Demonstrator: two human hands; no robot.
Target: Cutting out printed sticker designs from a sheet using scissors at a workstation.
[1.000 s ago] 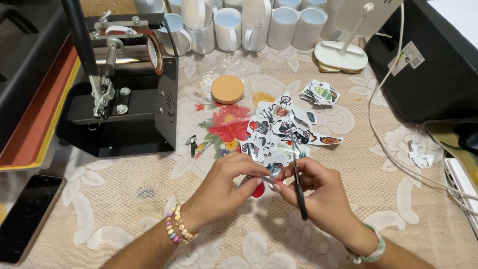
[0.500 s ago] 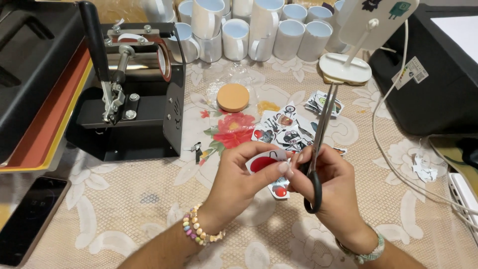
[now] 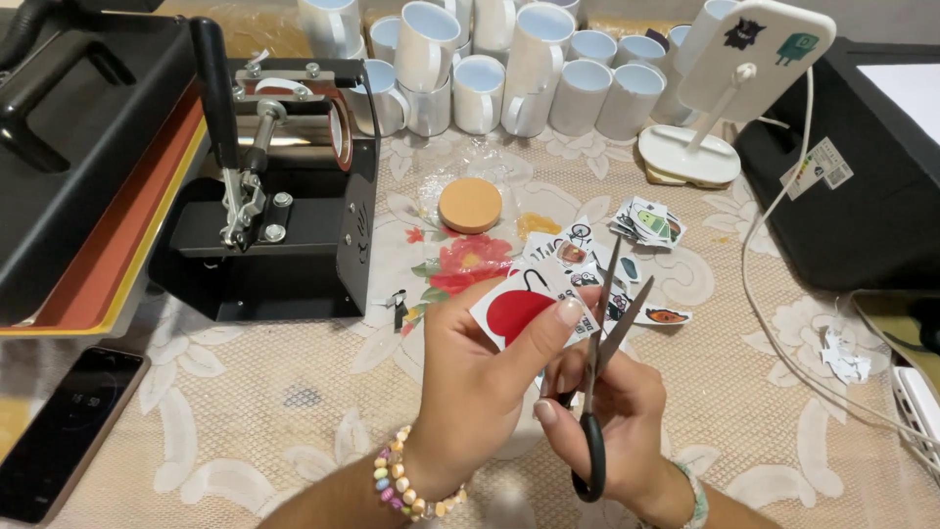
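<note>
Above the lace tablecloth, hands lifted since a second ago: left hand now pinches red sticker sheet, right hand grips scissors, blades open, cutting.

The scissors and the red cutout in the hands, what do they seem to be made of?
Scissors: blades look like bare metal, grey with a dull shine; the handle looks like black plastic, smooth and matte. Red cutout: probably printed paper, thin and flat with a white border, pinched by the left hand.

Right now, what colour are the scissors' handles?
Black handles, seen in the head view.
</note>
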